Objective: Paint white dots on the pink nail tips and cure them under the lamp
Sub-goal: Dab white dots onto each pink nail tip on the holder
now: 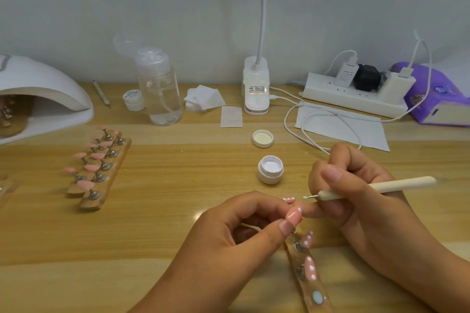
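At the far left the white curing lamp (38,89) stands on the wooden surface (165,223), and under its dome some small stands are partly seen, too dark to tell more. Just to the right of it two wooden strips (101,180) lie side by side and carry plain pink nail tips (89,167) on little metal stands. Behind them, near the wall, there are a thin stick (101,93), a small closed white jar (134,99), a clear pump bottle (160,89) and a pile of white pads (203,98). In the middle stands the clip base of a desk lamp (256,86); in front of it lies a white lid (263,138), and nearer an open jar of white paint (270,169). The left hand (229,244) is curled, and its thumb and forefinger pinch one pink nail tip (294,216), which has one white dot at its far end. Under this hand a clear holder strip (309,284) lies on the surface with more pink tips that already have white dots. The right hand (356,198) grips a cream dotting tool (376,187) like a pen; its point carries a white drop and is just beside the held tip, apart from it. At the back right are a power strip (356,99) and a purple pack (437,94).
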A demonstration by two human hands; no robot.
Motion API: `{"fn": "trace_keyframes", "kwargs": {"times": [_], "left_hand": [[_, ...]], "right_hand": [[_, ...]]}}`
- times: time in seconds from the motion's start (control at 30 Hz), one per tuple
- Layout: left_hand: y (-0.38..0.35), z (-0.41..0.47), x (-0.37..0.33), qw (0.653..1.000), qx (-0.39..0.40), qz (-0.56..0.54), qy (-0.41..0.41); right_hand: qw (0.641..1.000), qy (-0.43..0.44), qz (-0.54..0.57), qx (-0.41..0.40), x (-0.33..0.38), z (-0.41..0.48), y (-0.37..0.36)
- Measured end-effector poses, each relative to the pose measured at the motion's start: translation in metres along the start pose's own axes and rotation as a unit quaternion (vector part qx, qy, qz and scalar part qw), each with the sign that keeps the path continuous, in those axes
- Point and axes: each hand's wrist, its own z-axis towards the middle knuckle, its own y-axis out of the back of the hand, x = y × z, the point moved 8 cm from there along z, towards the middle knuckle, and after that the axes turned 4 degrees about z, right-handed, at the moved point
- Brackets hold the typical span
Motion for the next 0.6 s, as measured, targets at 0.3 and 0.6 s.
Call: {"fn": "trace_keyframes", "kwargs": {"times": [0.3, 0.6], "left_hand": [[0.003, 0.0, 0.002, 1.0, -0.012, -0.012, 0.023], [0.008, 0.001, 0.002, 0.999, -0.024, -0.019, 0.016]], "right_hand": [[0.982, 0.079, -0.171, -0.007, 0.046, 0.026, 0.006], [0.926, 0.116, -0.355, -0.045, 0.013, 0.05, 0.005]]}}
